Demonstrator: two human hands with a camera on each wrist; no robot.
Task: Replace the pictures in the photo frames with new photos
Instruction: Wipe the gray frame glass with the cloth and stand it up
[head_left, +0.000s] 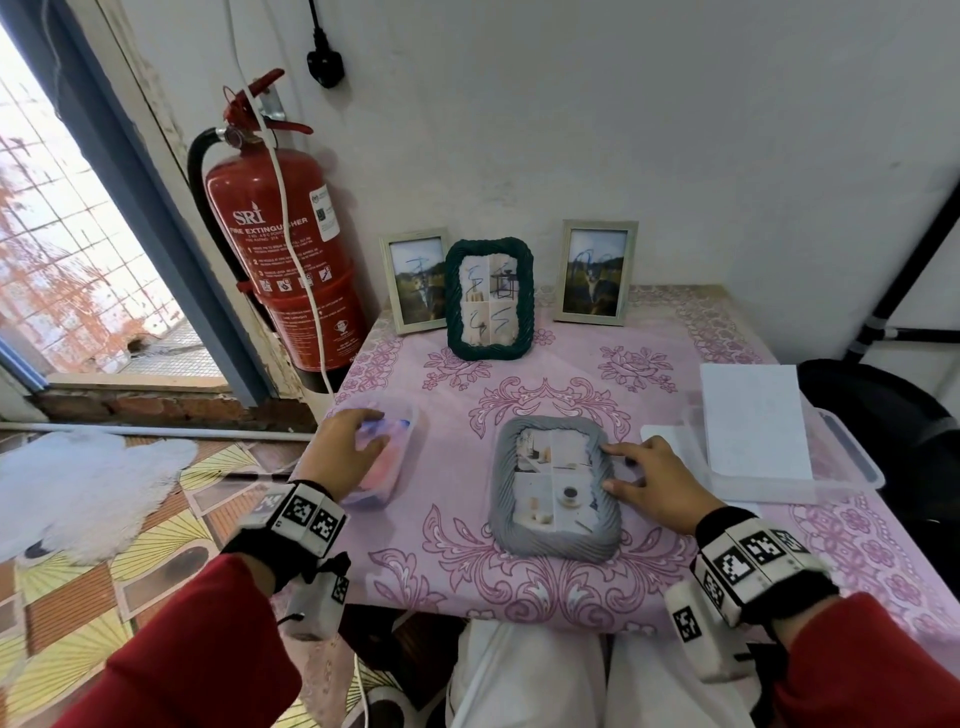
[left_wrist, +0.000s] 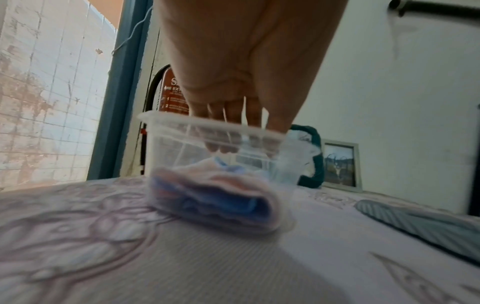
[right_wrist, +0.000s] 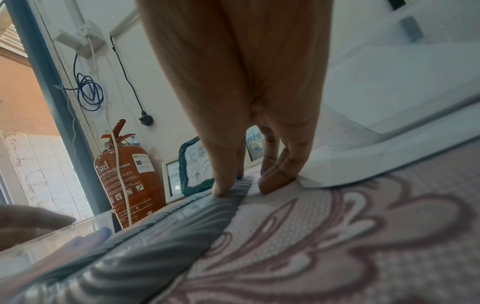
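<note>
A grey ribbed photo frame (head_left: 556, 488) lies face up in the middle of the pink tablecloth, with a four-part picture in it. My right hand (head_left: 641, 480) rests at its right edge; one fingertip (right_wrist: 221, 189) presses on the rim of the grey frame (right_wrist: 155, 236), while the other fingers touch the cloth beside it. My left hand (head_left: 345, 452) reaches into a small clear tub (head_left: 387, 457) at the table's left edge. Its straight fingers (left_wrist: 228, 142) hang just above the folded pink and blue cloths (left_wrist: 215, 195) and hold nothing.
At the back stand a green braided frame (head_left: 491, 299) and two pale frames (head_left: 415, 280) (head_left: 595, 273), their pictures scribbled over. A large clear tray (head_left: 852, 462) holding white sheets (head_left: 753, 421) sits at the right. A red fire extinguisher (head_left: 280, 244) hangs left of the table.
</note>
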